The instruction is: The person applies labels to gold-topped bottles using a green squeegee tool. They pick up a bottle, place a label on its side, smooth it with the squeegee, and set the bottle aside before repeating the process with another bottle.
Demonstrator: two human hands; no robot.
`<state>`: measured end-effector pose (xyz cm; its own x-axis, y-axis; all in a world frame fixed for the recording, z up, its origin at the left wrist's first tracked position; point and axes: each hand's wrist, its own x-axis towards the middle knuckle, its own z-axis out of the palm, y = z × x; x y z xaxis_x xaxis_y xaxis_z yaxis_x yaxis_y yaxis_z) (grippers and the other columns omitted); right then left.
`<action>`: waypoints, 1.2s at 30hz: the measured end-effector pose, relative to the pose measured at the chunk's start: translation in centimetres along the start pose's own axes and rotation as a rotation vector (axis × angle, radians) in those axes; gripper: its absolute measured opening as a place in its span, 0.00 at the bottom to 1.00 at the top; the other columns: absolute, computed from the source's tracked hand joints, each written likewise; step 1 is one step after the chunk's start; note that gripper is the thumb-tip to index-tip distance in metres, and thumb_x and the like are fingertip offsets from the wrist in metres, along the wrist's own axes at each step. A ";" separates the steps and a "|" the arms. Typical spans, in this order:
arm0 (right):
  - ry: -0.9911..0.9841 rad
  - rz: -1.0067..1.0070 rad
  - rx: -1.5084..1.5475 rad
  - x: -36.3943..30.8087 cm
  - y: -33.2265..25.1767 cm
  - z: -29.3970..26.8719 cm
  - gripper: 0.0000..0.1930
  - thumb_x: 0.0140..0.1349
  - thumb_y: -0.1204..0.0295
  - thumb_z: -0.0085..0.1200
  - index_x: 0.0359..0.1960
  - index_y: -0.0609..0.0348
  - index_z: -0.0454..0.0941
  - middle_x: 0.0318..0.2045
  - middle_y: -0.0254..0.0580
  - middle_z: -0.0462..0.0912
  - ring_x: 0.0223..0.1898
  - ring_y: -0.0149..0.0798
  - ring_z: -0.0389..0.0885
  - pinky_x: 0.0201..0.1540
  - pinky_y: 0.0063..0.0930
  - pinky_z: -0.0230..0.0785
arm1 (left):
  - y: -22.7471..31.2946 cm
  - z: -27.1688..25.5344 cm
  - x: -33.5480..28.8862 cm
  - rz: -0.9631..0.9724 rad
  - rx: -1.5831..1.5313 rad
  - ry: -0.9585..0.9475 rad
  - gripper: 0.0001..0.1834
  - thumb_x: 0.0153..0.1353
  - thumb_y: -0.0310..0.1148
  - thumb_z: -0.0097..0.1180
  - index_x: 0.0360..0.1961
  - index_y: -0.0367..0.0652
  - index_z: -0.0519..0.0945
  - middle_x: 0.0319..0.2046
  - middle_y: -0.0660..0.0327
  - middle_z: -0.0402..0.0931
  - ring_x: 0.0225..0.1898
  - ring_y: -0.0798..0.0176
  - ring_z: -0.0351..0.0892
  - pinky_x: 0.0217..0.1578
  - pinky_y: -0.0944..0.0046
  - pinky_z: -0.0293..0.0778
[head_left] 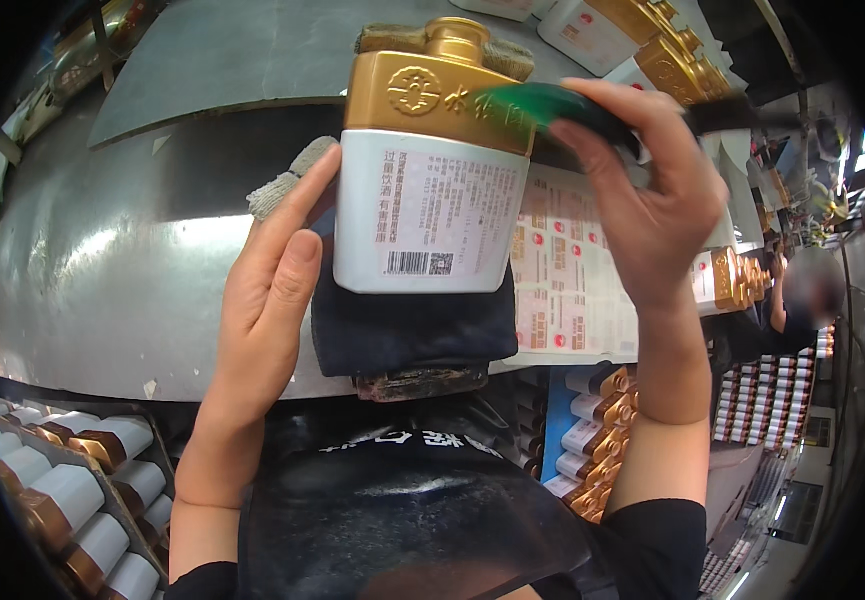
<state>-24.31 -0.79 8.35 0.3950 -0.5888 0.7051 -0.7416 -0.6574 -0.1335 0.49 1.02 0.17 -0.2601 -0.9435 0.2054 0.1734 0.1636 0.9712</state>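
In front of me a flat white bottle (427,215) with a gold shoulder and neck lies tilted back on a dark folded cloth (414,335), its printed label facing up. My left hand (272,265) rests along the bottle's left side, fingers stretched out and touching its edge, thumb apart. A scraper (592,115) with a dark handle and a green blade is gripped in my right hand (657,190). Its blade, blurred by motion, lies over the right part of the gold shoulder. A rolled grey cloth (292,180) sits by my left fingertips.
A sheet of labels (574,270) lies on the metal table (152,250), right of the bottle. More white-and-gold bottles (652,60) stand at the far right. Crates of bottles (72,490) flank me below the table edge. A person (802,300) is farther right.
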 end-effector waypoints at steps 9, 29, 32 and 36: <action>-0.162 0.072 0.108 -3.7 -0.7 -1.5 0.15 0.52 0.82 0.61 0.42 0.55 0.82 0.36 0.36 0.84 0.33 0.35 0.83 0.36 0.31 0.75 | 0.3 0.2 0.4 -0.022 -0.025 0.065 0.28 0.75 0.44 0.39 0.65 0.33 0.66 0.62 0.50 0.68 0.63 0.56 0.68 0.61 0.58 0.66; -0.007 -0.113 0.236 -2.1 -3.3 4.4 0.12 0.49 0.80 0.63 0.37 0.56 0.82 0.29 0.35 0.82 0.27 0.36 0.80 0.28 0.27 0.72 | -0.9 -2.0 0.0 -0.060 -0.100 0.009 0.32 0.70 0.46 0.49 0.67 0.34 0.63 0.66 0.52 0.63 0.65 0.53 0.66 0.65 0.56 0.60; -0.191 -0.009 0.492 -5.1 -7.3 2.3 0.13 0.49 0.76 0.67 0.38 0.59 0.83 0.29 0.36 0.83 0.28 0.34 0.80 0.27 0.27 0.71 | -1.9 -1.3 -0.1 0.069 -0.056 -0.054 0.52 0.57 0.51 0.65 0.72 0.37 0.51 0.72 0.53 0.50 0.68 0.51 0.60 0.67 0.53 0.57; -0.229 0.279 0.474 -5.5 -5.8 -1.8 0.16 0.49 0.79 0.68 0.41 0.63 0.80 0.31 0.41 0.83 0.33 0.34 0.78 0.36 0.26 0.69 | -3.0 -0.4 1.0 0.177 0.375 -0.107 0.74 0.34 0.35 0.81 0.75 0.46 0.37 0.75 0.56 0.34 0.67 0.51 0.62 0.64 0.53 0.64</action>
<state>-23.16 7.11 6.49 0.3658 -0.8212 0.4380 -0.5323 -0.5706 -0.6253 0.07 -0.53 -2.62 -0.3582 -0.8594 0.3649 -0.1278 0.4323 0.8926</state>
